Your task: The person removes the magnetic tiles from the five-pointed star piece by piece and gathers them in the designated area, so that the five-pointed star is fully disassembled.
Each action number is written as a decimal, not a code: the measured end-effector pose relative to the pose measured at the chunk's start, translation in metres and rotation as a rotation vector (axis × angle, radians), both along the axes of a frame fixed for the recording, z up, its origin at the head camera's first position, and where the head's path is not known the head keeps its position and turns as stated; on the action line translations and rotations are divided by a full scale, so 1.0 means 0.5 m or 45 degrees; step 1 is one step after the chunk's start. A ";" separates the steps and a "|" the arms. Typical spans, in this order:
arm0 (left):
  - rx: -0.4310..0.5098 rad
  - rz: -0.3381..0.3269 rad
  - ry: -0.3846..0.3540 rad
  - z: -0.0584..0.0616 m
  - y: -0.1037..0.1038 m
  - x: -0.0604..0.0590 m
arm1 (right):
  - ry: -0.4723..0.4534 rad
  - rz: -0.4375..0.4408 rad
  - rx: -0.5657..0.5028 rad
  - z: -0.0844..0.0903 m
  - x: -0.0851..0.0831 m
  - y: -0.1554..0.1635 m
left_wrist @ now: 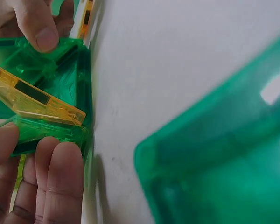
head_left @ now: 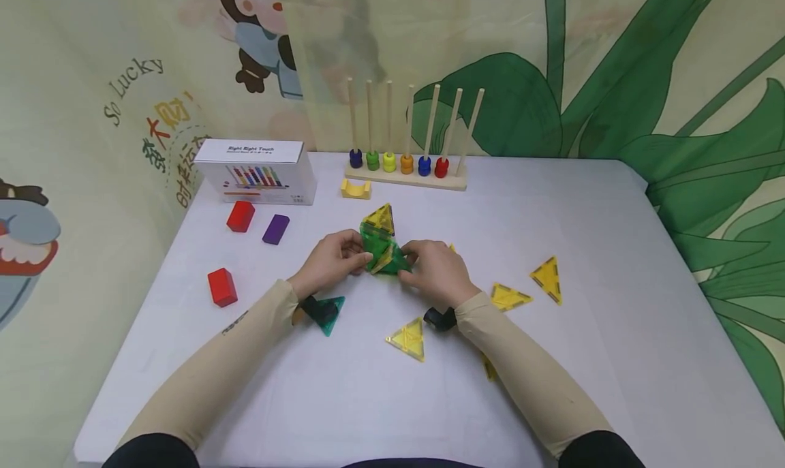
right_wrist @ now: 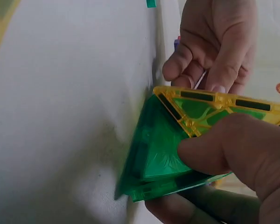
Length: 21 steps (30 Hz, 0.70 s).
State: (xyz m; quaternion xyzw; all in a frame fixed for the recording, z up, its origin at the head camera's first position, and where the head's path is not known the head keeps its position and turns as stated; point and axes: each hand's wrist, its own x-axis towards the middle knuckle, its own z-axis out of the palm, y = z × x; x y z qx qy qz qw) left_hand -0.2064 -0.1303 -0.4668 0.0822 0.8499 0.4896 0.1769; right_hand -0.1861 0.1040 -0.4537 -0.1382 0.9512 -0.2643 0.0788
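Observation:
Both hands work on a small structure of green magnetic tiles [head_left: 373, 235] at the middle of the table. One yellow triangular magnetic tile [right_wrist: 214, 100] stands tilted against the green ones. From the left side my left hand [head_left: 331, 260] pinches the structure, thumb and fingertips at its green edge. Opposite it, my right hand [head_left: 440, 270] grips a green tile [right_wrist: 161, 140], with its thumb flat on the face and fingers beneath. Another yellow triangle [head_left: 381, 217] stands just behind the green tiles. A loose green triangle [head_left: 333, 313] lies beside the left wrist.
Loose yellow triangles [head_left: 409, 338] lie around the right forearm, one [head_left: 548, 279] farther right. Red blocks [head_left: 222, 287] and a purple block [head_left: 276, 229] lie at left. Behind stand a white box [head_left: 254, 172], a yellow arched block [head_left: 356, 189] and a peg rack [head_left: 405, 176] with coloured beads.

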 end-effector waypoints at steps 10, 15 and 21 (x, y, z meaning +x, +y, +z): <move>0.091 0.016 -0.014 0.000 0.003 0.020 | 0.011 0.053 -0.008 -0.003 -0.004 0.006; 0.130 0.034 -0.052 0.002 0.005 0.023 | 0.020 0.060 -0.019 -0.006 -0.004 0.008; 0.129 0.031 -0.049 0.003 0.003 0.025 | 0.011 0.058 -0.019 -0.005 -0.004 0.010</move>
